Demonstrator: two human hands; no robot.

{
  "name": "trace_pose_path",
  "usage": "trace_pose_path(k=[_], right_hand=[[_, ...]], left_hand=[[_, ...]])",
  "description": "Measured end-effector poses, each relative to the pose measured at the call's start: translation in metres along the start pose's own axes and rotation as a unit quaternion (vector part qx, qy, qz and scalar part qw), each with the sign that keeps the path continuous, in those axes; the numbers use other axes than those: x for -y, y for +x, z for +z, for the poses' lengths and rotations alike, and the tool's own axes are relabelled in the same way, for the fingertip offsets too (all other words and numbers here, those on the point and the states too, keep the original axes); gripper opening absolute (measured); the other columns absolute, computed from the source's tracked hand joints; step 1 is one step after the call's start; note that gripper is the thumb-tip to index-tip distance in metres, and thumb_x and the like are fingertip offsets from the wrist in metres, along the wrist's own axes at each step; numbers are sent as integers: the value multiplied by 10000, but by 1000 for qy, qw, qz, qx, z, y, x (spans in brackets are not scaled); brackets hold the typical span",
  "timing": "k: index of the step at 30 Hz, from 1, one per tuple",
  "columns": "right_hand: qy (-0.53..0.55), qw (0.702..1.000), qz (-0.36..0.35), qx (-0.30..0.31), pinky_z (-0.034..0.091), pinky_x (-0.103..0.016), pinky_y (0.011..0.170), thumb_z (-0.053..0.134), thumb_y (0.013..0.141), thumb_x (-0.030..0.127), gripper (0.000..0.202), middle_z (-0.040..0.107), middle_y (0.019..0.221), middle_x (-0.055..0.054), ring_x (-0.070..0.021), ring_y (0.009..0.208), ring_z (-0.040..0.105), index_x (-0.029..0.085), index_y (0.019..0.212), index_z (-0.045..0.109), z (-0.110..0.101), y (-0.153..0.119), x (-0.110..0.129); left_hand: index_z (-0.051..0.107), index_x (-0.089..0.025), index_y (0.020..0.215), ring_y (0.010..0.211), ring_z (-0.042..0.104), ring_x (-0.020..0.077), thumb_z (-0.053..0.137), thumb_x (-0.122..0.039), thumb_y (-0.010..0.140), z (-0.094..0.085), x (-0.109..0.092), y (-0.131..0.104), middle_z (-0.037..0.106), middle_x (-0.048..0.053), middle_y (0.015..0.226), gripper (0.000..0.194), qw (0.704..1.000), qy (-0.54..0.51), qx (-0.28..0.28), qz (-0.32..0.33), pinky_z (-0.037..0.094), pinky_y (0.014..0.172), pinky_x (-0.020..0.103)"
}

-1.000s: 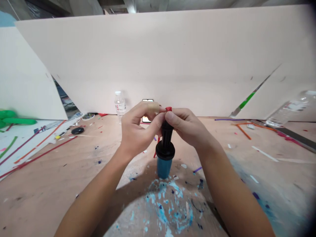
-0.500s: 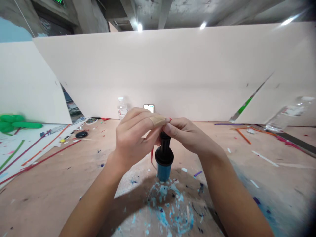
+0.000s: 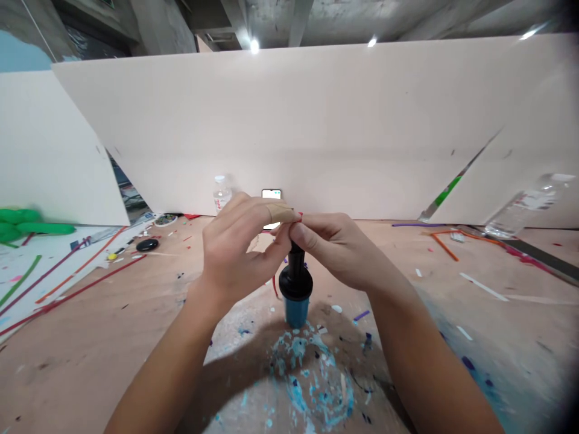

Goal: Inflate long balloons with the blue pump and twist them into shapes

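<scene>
Two bare hands meet mid-frame: the left hand (image 3: 237, 253) and right hand (image 3: 341, 247) (one left finger wears a beige bandage (image 3: 281, 211)) pinch one red, rubbery piece (image 3: 300, 216), mostly hidden, atop one upright black-and-blue plastic pump (image 3: 296, 284). Beyond on the tan tabletop (image 3: 136, 343) are two clear plastic bottles (image 3: 221, 193), left of centre and far right, plus one lit-screen phone (image 3: 271, 194); one green balloon shape (image 3: 27, 225) lies at the left edge.

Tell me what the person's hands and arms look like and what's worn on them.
The left hand wears a tan, bandage-like strip around its index finger. The right hand is plain: no glove, and no ring in sight. Both forearms are bare, with no sleeve or watch showing.
</scene>
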State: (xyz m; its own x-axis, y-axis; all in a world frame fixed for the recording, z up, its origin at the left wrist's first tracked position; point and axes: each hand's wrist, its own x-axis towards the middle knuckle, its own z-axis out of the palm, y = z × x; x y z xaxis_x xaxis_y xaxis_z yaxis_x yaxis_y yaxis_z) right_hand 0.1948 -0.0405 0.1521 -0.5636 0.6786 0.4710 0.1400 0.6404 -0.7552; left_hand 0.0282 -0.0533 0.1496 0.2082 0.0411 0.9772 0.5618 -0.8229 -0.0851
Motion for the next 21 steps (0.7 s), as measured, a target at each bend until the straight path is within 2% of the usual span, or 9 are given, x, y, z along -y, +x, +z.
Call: trace_pose_path(k=[4, 10, 12, 14, 16, 18, 19, 20, 21], right_hand=[[21, 997, -10, -69, 442, -262, 614, 610, 845, 456, 290, 624, 749, -23, -145, 716, 559, 180, 844, 698, 0, 1, -1], [40, 994, -18, -96, 484, -290, 645, 667, 804, 416, 237, 663, 810, -41, -166, 754, 594, 190, 864, 705, -1, 2, -6], [29, 994, -14, -103, 478, -286, 649, 676, 799, 405, 232, 658, 816, -37, -158, 748, 587, 185, 871, 697, -3, 2, -8], [6, 995, -6, -103, 460, -274, 637, 660, 814, 396, 227, 642, 793, -30, -145, 730, 569, 174, 855, 686, -6, 3, -11], [-15, 995, 4, -97, 440, -262, 621, 616, 847, 396, 242, 621, 767, -26, -134, 713, 550, 161, 836, 673, -10, 5, -15], [-26, 996, 15, -88, 427, -258, 611, 568, 877, 410, 283, 608, 757, -29, -127, 698, 538, 148, 834, 668, -14, 7, -19], [-27, 996, 20, -85, 425, -259, 610, 551, 887, 420, 304, 606, 757, -31, -125, 691, 534, 143, 841, 667, -15, 8, -21], [-27, 996, 24, -82, 425, -260, 611, 538, 893, 430, 320, 605, 761, -33, -122, 683, 531, 141, 852, 668, -16, 9, -23], [-27, 996, 27, -82, 424, -261, 611, 529, 897, 438, 330, 605, 764, -33, -120, 677, 528, 140, 863, 667, -16, 9, -24]], left_hand=[[595, -209, 893, 753, 630, 126, 587, -70, 799, 4, 7, -5, 687, 8, 799, 167, 999, -25, 23, -15, 512, 661, 269], [585, -202, 875, 749, 617, 123, 581, -104, 807, 10, 8, -9, 666, 11, 812, 119, 996, -65, 20, -54, 514, 673, 266], [590, -199, 874, 731, 607, 121, 599, -150, 804, 12, 14, -11, 660, 14, 828, 86, 992, -67, 4, -111, 508, 672, 262], [599, -193, 906, 707, 597, 119, 586, -216, 819, 17, 29, -18, 660, 25, 877, 91, 977, -63, 21, -201, 499, 655, 257], [616, -189, 925, 708, 604, 133, 545, -296, 842, 23, 50, -32, 667, 36, 889, 152, 947, -53, 129, -288, 489, 649, 261], [650, -184, 909, 746, 619, 165, 536, -344, 824, 30, 73, -53, 682, 54, 883, 214, 883, -48, 319, -341, 484, 683, 279], [670, -178, 867, 746, 622, 179, 570, -358, 783, 34, 83, -65, 688, 64, 856, 222, 826, -51, 436, -354, 479, 685, 281], [685, -177, 850, 714, 622, 192, 642, -381, 704, 38, 91, -77, 695, 72, 834, 255, 749, -41, 546, -374, 474, 661, 286], [698, -180, 822, 681, 619, 208, 700, -410, 621, 41, 97, -89, 701, 79, 821, 305, 677, -10, 623, -392, 469, 642, 302]])
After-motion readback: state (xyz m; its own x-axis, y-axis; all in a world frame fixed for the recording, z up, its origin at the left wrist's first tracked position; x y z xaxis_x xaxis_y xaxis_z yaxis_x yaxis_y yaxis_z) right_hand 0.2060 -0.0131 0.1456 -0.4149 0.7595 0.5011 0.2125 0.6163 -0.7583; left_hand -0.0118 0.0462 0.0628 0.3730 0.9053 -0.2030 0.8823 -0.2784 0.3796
